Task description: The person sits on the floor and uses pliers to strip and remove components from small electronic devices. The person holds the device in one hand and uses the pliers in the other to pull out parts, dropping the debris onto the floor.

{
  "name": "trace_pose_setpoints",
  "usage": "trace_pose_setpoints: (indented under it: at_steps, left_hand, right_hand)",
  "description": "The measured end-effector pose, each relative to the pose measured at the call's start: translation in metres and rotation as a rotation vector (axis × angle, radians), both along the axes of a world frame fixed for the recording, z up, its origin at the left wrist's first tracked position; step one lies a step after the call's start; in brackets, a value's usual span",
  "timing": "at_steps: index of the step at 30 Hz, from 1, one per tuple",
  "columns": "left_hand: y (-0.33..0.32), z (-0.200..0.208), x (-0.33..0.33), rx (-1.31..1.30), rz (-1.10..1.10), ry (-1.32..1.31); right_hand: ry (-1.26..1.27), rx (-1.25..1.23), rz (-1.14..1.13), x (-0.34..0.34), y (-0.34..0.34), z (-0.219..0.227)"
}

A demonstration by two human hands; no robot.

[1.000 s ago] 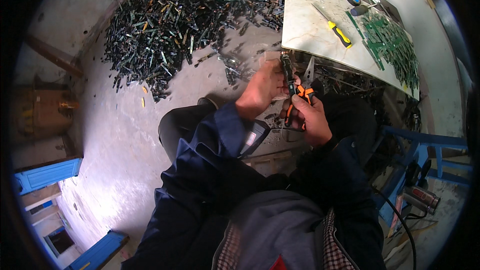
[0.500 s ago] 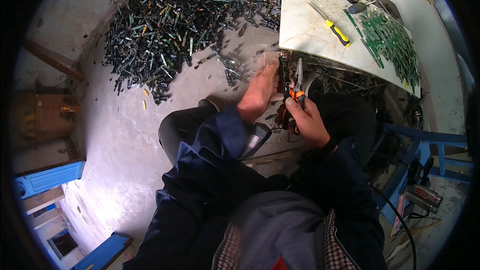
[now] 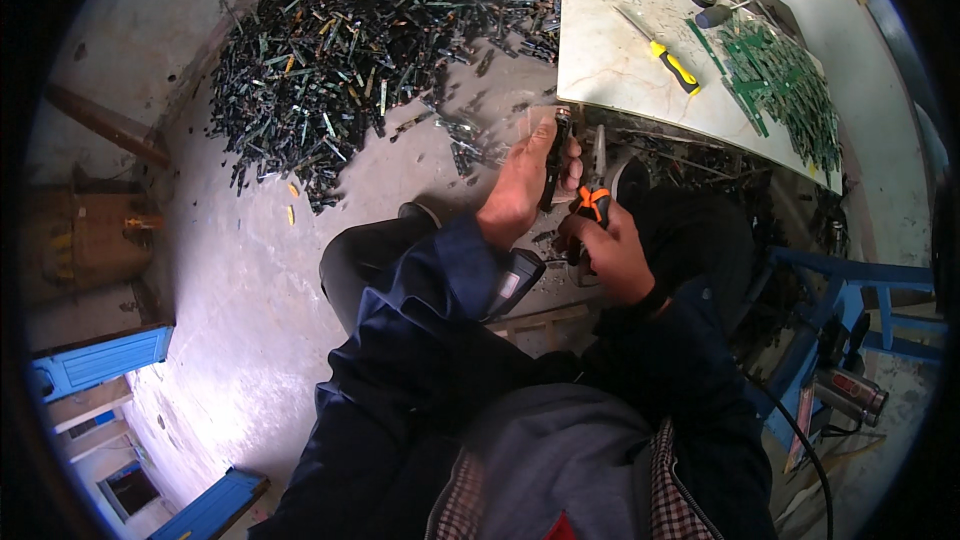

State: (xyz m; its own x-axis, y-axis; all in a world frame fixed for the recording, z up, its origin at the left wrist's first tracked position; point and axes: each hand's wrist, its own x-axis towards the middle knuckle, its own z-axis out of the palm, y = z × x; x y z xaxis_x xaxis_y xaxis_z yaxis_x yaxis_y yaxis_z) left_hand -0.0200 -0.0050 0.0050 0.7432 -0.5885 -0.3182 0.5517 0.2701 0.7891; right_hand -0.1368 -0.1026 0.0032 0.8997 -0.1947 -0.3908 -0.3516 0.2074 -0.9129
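Pliers (image 3: 594, 204) with orange and black handles are clasped in the right hand (image 3: 617, 254), their nose pointing away beside a dark strip (image 3: 558, 148), which the left hand (image 3: 516, 186) grasps near the bench (image 3: 608, 72). A yellow and black screwdriver (image 3: 677, 69) lies there, left of some green strips (image 3: 785, 90); dark scraps (image 3: 330, 70) lie heaped on the floor (image 3: 255, 290)
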Motion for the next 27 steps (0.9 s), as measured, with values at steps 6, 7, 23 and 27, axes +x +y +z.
trace_pose_setpoints:
  at_steps: [6, 7, 23, 27]
  left_hand:
    - [0.010, -0.007, 0.012, -0.006, -0.148, 0.126]
    - [0.007, -0.004, 0.010, -0.018, -0.126, 0.203]
    - [0.006, -0.044, 0.011, 0.447, -0.379, -0.741]
    - [0.004, -0.042, 0.012, 0.482, -0.396, -0.784]
  right_hand:
    - [0.062, 0.336, 0.136, -0.004, -0.024, 0.030]
    - [0.067, 0.359, 0.187, -0.006, -0.028, 0.031]
    - [0.202, 0.471, 0.313, -0.008, -0.038, 0.028]
    - [0.227, 0.498, 0.292, -0.007, -0.042, 0.029]
